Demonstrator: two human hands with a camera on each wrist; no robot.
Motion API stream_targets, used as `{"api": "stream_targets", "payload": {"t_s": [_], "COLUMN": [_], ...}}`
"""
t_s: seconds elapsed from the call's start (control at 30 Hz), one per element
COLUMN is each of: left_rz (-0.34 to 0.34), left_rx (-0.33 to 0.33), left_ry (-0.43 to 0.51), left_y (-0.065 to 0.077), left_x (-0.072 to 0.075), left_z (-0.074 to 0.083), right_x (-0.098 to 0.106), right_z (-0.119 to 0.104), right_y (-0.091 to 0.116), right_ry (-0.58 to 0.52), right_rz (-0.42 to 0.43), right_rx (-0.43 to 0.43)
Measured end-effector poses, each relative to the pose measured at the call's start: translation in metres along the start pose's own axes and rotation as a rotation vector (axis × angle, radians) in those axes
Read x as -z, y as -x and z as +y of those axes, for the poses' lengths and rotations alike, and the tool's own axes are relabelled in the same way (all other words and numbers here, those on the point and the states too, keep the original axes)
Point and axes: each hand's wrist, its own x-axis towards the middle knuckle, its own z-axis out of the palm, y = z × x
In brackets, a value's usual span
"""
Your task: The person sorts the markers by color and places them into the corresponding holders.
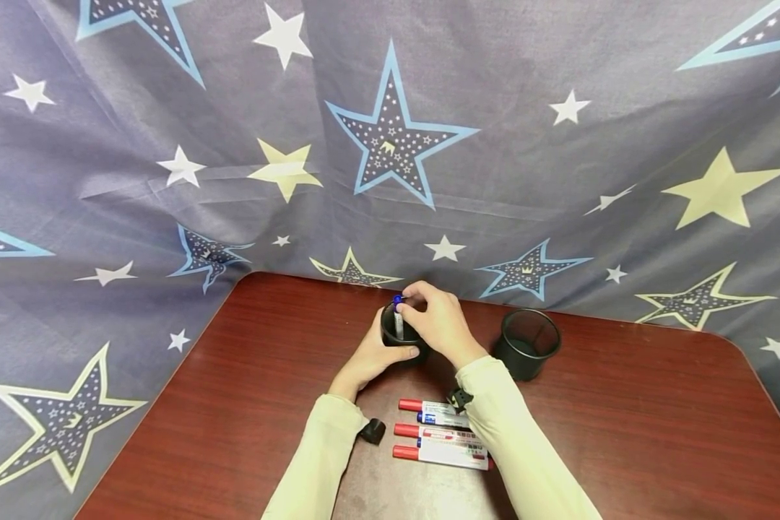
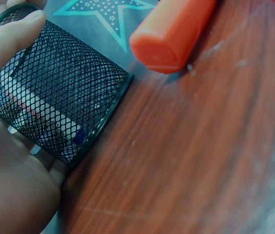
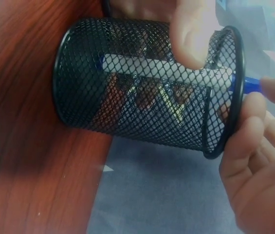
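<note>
A black wire-mesh pen cup [image 3: 83, 83] is gripped at its side by my left hand [image 1: 367, 361], the thumb lying along the near wall below the rim. A white marker with a blue cap [image 1: 399, 323] stands inside this cup. My right hand [image 1: 445, 323] pinches the marker's blue cap [image 3: 252, 85] between thumb and fingers, just above the rim. Through the mesh in the right wrist view, the white barrel reaches down near the cup's bottom. In the left wrist view the cup's base [image 2: 120, 100] is close to the tabletop.
Another black mesh cup [image 1: 526, 357] stands to the right of my right hand. Several red and blue markers [image 1: 442, 456] lie side by side nearer me, partly under the right sleeve. A star-patterned cloth [image 1: 390, 238] hangs behind the reddish-brown table [image 1: 234, 404].
</note>
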Motion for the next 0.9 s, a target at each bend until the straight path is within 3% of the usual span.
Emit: {"api": "stream_targets", "payload": {"t_s": [0.3,0.6,0.9], "left_rz": [-0.001,0.014,0.027], "left_rx": [-0.008,-0.02,0.002], "left_ry": [0.022,-0.007,-0.023], "left_y": [-0.001,-0.001,-0.001], "left_x": [-0.001,-0.001,0.0], "left_z": [-0.001,-0.003,-0.001], "right_x": [0.011,0.026,0.045], "right_z": [0.004,0.011,0.019], "right_y": [0.009,0.022,0.046], "right_ry": [-0.14,-0.155,-0.145], "right_rz": [0.019,0.044,0.03], "right_rx": [-0.06,-0.059,-0.124]}}
